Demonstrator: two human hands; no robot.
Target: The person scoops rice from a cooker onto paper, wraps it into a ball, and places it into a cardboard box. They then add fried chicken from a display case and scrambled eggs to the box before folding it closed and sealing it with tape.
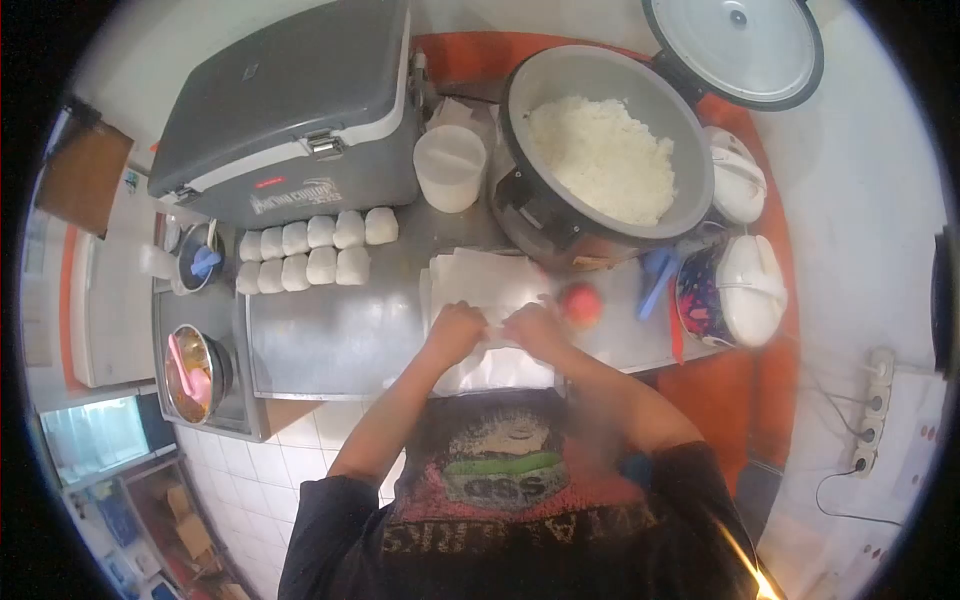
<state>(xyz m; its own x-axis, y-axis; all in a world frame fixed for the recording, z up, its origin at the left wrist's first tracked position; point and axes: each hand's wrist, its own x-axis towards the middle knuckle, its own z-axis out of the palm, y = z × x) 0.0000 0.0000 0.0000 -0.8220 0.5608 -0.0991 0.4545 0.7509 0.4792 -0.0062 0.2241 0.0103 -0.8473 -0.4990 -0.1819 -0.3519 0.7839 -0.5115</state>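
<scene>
Nearly together, left hand and right hand curled, pinching white paper, forearms slanting inward.

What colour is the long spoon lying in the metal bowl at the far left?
The spoon is pink, seen best in the head view.

From here I see a smooth metal desk with a dull sheen, a big matt grey plastic cooler box, thin white paper sheets, a glossy white plastic lidded canister and a black cloth T-shirt.
</scene>
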